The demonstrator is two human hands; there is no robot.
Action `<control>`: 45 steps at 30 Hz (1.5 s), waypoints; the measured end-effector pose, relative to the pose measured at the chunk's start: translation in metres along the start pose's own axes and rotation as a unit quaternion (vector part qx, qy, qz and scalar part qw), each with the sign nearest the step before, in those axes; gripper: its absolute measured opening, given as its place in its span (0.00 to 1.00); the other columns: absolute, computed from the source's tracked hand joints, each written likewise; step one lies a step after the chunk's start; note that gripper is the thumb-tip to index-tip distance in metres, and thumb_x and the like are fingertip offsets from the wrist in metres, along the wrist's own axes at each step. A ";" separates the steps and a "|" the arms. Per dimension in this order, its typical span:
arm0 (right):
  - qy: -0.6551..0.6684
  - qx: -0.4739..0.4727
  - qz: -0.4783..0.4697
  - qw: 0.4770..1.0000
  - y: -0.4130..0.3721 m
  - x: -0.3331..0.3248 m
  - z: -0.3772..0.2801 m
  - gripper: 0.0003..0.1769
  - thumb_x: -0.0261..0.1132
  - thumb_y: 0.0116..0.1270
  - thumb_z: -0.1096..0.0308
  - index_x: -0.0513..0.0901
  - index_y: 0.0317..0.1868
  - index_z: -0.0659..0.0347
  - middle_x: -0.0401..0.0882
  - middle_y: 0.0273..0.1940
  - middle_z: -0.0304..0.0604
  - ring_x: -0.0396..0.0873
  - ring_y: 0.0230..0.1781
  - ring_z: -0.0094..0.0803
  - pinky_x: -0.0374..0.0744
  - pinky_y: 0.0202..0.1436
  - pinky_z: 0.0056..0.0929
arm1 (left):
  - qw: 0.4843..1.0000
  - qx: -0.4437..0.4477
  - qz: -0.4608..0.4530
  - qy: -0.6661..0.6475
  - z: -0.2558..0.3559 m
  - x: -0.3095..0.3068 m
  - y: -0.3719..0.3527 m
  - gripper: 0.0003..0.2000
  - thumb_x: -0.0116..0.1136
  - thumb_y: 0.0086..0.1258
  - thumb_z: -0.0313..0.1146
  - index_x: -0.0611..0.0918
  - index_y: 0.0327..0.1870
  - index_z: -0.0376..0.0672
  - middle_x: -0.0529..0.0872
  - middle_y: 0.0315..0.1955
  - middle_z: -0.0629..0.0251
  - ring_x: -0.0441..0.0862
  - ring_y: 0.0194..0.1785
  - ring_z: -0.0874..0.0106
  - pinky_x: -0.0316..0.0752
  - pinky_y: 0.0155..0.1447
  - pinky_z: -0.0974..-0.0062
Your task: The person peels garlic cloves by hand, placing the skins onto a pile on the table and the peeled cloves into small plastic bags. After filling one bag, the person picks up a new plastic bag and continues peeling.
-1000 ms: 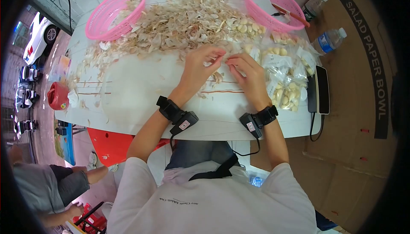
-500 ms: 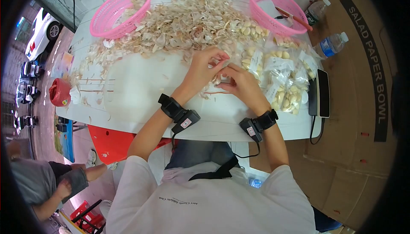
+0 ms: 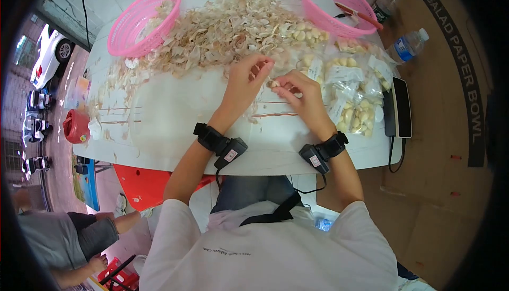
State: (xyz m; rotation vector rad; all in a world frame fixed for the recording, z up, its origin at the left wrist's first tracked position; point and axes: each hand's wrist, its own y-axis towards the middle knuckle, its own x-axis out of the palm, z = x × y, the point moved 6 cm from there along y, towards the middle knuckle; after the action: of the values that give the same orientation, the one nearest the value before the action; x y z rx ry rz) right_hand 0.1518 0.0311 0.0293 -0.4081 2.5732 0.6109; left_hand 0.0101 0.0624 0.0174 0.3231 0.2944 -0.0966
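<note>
Lying on the white table (image 3: 180, 110) (cardboard (image 3: 424, 185) alongside) are papery skins (image 3: 228, 32)

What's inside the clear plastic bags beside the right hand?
Peeled garlic cloves show through the clear plastic bags. Whatever lies behind the white labels is hidden.

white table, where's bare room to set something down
Widest bare patch: table left of the left forearm, bordered by the papery skins; a smaller one sits between it and the right forearm. Crowded: the far side, under skins, and the right, under bagged cloves.
</note>
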 end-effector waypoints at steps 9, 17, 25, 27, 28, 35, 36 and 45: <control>0.015 -0.034 0.096 0.995 0.000 -0.020 -0.011 0.10 0.66 0.59 0.77 0.81 0.42 0.65 0.78 0.36 0.43 0.80 0.36 0.31 0.82 0.37 0.25 | 0.985 -0.022 -0.105 -0.134 0.005 0.014 -0.005 0.10 0.61 0.66 0.29 0.82 0.45 0.33 0.83 0.38 0.62 0.82 0.37 0.76 0.80 0.41 0.81; -0.017 -0.058 0.090 0.994 -0.002 -0.022 -0.008 0.12 0.66 0.57 0.80 0.81 0.43 0.64 0.77 0.34 0.44 0.78 0.33 0.34 0.78 0.34 0.26 | 0.987 0.015 -0.108 -0.117 0.007 0.011 -0.004 0.10 0.63 0.62 0.25 0.83 0.44 0.34 0.82 0.39 0.63 0.82 0.42 0.76 0.81 0.43 0.80; -0.022 -0.055 0.120 0.991 -0.003 -0.023 -0.003 0.11 0.65 0.58 0.81 0.82 0.43 0.64 0.77 0.34 0.44 0.78 0.32 0.32 0.77 0.34 0.25 | 0.988 0.055 -0.082 -0.123 0.010 0.010 -0.004 0.10 0.62 0.60 0.20 0.84 0.43 0.33 0.82 0.37 0.63 0.82 0.40 0.75 0.82 0.42 0.81; -0.017 -0.036 0.139 0.989 -0.004 -0.024 -0.001 0.11 0.65 0.59 0.81 0.81 0.43 0.65 0.77 0.35 0.43 0.79 0.32 0.30 0.77 0.34 0.24 | 0.988 0.049 -0.084 -0.118 0.008 0.010 -0.004 0.10 0.62 0.61 0.20 0.83 0.43 0.33 0.82 0.40 0.63 0.81 0.43 0.76 0.83 0.45 0.80; -0.002 -0.029 0.150 0.988 -0.004 -0.023 -0.004 0.11 0.65 0.59 0.80 0.81 0.43 0.65 0.78 0.35 0.43 0.80 0.34 0.29 0.78 0.36 0.23 | 0.988 0.050 -0.083 -0.118 0.009 0.010 -0.003 0.10 0.62 0.61 0.20 0.83 0.43 0.33 0.82 0.40 0.63 0.81 0.43 0.76 0.83 0.45 0.80; 0.058 0.008 0.126 0.990 -0.001 -0.018 0.002 0.11 0.65 0.59 0.81 0.80 0.43 0.65 0.78 0.39 0.41 0.82 0.39 0.27 0.80 0.41 0.20 | 0.993 0.006 -0.064 -0.098 -0.002 0.015 -0.004 0.12 0.59 0.61 0.17 0.79 0.47 0.34 0.81 0.40 0.64 0.82 0.44 0.76 0.83 0.44 0.79; 0.058 0.007 0.125 0.990 -0.001 -0.018 0.002 0.11 0.65 0.59 0.81 0.80 0.43 0.65 0.78 0.39 0.41 0.82 0.39 0.27 0.80 0.41 0.20 | 0.997 0.017 -0.051 -0.058 0.000 0.014 -0.004 0.14 0.59 0.61 0.17 0.77 0.48 0.34 0.81 0.39 0.64 0.82 0.44 0.76 0.84 0.43 0.79; 0.089 0.035 0.149 0.984 -0.003 -0.015 0.013 0.10 0.65 0.58 0.82 0.80 0.41 0.65 0.80 0.39 0.39 0.82 0.40 0.25 0.80 0.42 0.19 | 0.991 -0.024 -0.053 -0.123 -0.002 0.014 -0.005 0.15 0.59 0.62 0.18 0.75 0.51 0.33 0.81 0.34 0.66 0.81 0.39 0.78 0.81 0.44 0.79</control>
State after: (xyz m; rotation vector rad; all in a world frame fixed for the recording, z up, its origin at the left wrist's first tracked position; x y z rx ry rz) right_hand 0.1705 0.0372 0.0256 -0.0544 2.8455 0.6057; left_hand 0.0221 0.0576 0.0100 0.2450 0.0690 -0.2327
